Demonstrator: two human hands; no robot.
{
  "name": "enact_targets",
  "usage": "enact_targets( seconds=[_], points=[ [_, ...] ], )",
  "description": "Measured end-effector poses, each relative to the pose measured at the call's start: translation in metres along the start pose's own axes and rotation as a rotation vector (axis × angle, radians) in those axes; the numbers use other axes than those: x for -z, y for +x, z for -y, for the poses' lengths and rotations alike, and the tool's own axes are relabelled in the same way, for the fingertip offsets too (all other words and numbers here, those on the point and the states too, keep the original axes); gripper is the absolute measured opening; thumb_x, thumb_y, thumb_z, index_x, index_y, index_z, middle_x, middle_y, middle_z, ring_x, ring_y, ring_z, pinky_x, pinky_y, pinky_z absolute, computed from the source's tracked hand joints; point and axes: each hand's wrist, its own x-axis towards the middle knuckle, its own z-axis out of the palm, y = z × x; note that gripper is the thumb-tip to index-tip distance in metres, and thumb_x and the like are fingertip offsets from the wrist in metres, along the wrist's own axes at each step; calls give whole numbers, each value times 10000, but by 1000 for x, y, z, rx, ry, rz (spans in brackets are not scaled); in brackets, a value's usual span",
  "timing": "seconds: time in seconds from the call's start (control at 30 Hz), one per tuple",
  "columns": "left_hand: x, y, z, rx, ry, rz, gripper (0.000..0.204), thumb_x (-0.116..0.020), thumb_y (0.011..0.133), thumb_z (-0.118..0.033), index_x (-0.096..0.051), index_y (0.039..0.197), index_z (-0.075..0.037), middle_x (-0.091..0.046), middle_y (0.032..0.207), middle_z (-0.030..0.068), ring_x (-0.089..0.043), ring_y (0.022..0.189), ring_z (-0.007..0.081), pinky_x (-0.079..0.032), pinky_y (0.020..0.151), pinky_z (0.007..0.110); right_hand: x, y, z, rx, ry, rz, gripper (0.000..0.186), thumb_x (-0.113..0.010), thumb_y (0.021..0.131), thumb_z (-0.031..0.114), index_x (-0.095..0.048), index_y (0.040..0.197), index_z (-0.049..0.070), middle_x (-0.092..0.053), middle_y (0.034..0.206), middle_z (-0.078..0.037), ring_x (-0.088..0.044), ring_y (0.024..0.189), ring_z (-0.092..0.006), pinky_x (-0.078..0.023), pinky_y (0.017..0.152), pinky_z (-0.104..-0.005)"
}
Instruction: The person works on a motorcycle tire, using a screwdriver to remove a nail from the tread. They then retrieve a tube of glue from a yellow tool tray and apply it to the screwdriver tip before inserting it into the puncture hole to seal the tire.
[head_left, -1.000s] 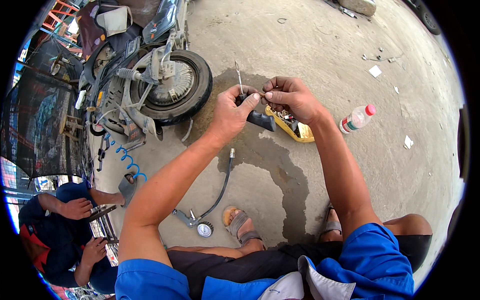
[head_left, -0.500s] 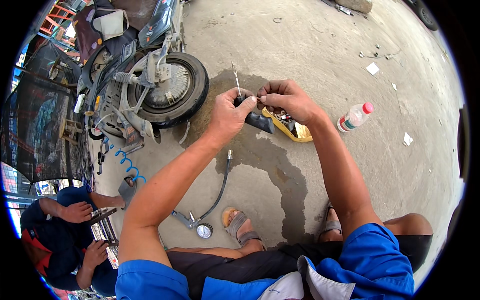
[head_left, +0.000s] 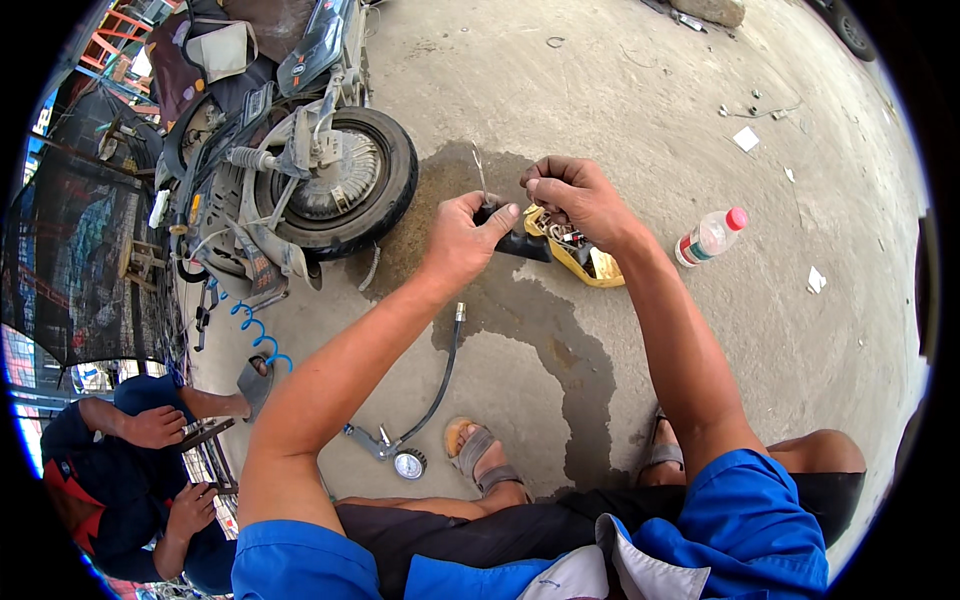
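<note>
One round gauge lies near, on the concrete. Past it, the left hand has fingers wrapped around a black-handled tool; the right hand, just apart, is curled, whether on anything I cannot tell. Below sits a yellow tray, with a wheel farther left.

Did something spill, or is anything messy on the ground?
Probably! A dark, wet-looking patch stretches across the pale ground beside the yellow tray, like a spill, though I can't tell of what. White scraps lie on the right like litter.
</note>
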Motion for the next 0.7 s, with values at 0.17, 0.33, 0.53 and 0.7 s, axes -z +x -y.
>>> enact_targets(
  seconds=[0.17, 0.33, 0.53, 0.7],
  points=[
    [-1, 0, 4, 6, -9, 30, 247, -736, 929, -262, -672, 956, -24, -616, 760, -25, -510, 633, 44, -407, 558, 225, -2, 0, 2, 22, -22, -17, 203, -661, 924, 230, -651, 962, 31, -493, 727, 62, -428, 634, -31, -365, 557, -223],
    [-4, -1, 7, 60, 11, 82, 248, -736, 925, -273, -664, 933, -36, -596, 749, -25, -501, 631, 49, -410, 562, 233, -2, 1, 2, 31, -32, -33, 201, -641, 933, 234, -648, 904, 35, -558, 757, 30, -461, 658, -49, -390, 588, -245],
    [-5, -2, 15, 91, 38, 112, 304, -753, 901, -298, -658, 862, -11, -601, 738, -2, -499, 663, 68, -393, 572, 268, -7, 3, -1, 82, 5, -45, 216, -639, 954, 247, -619, 863, 52, -563, 750, 26, -462, 631, -44, -390, 574, -236],
    [-1, -4, 16, 121, 45, 144, 315, -763, 895, -332, -664, 896, -33, -601, 757, -12, -501, 637, 53, -384, 556, 235, -13, 2, -3, 115, 8, -43, 227, -621, 967, 240, -607, 842, 51, -548, 738, 31, -464, 628, -45, -393, 570, -241]
  ],
)
